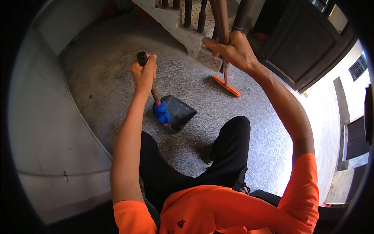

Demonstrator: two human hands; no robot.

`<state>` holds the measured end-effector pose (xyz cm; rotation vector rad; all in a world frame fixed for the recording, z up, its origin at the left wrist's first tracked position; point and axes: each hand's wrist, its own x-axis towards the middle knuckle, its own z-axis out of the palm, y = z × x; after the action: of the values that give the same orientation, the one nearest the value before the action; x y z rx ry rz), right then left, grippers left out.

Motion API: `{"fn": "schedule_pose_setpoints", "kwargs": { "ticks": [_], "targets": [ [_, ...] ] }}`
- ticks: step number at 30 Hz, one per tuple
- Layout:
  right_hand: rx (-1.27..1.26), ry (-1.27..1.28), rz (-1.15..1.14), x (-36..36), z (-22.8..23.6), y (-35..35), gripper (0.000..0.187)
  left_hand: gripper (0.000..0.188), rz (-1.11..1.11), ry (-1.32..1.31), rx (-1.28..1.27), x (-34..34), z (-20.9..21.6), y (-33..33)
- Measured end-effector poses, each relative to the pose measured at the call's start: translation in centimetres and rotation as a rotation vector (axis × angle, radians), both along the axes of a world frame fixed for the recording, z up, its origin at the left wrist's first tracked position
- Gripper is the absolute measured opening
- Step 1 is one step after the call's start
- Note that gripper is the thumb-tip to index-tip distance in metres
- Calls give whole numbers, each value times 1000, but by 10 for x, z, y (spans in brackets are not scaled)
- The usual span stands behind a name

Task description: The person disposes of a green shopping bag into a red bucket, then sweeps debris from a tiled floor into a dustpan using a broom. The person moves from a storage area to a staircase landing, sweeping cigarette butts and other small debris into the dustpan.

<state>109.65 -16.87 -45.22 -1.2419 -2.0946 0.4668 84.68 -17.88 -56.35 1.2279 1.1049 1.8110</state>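
Observation:
My left hand (144, 74) is wrapped round the handle of a dustpan, just under its black end cap (142, 58). The black dustpan (180, 113) rests on the floor in front of my legs, a blue wrapping (161, 112) bunched where the handle meets the pan. Higher up on the right, my right hand (235, 48) grips the wooden stick (220, 21) of a broom, thumb pointing left. Below that hand, the broom's narrow orange head (226, 86) is down at the floor, to the right of the dustpan and apart from it. Its bristles cannot be made out.
A staircase (191, 39) with dark balusters rises at the back. Right of it is a dark panelled door (300, 43), with bright light coming in beside it. A pale wall (58, 117) runs along my left. Speckled grey floor (113, 74) stretches between.

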Motion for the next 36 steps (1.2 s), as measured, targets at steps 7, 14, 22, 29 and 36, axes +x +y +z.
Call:
{"fn": "schedule_pose_setpoints", "kwargs": {
  "ticks": [7, 14, 22, 29, 36],
  "targets": [
    [-18, 74, 164, -25, 27, -33, 61, 20, -16, -20, 13, 0, 0, -1],
    [-22, 210, 291, -23, 49, -53, 60, 18, -9, -9, 34, -1, -2, 0],
    [6, 249, 466, 1, 79, -55, 36, 19, -6, -4, 40, -1, 0, -1],
    [-138, 248, 510, 31, 109, -39, 17, 23, -1, 41, 34, -3, -1, 1],
    [80, 326, 509, 61, 123, -7, 16, 25, -11, 14, 32, -4, 1, -2]
  ]
}}
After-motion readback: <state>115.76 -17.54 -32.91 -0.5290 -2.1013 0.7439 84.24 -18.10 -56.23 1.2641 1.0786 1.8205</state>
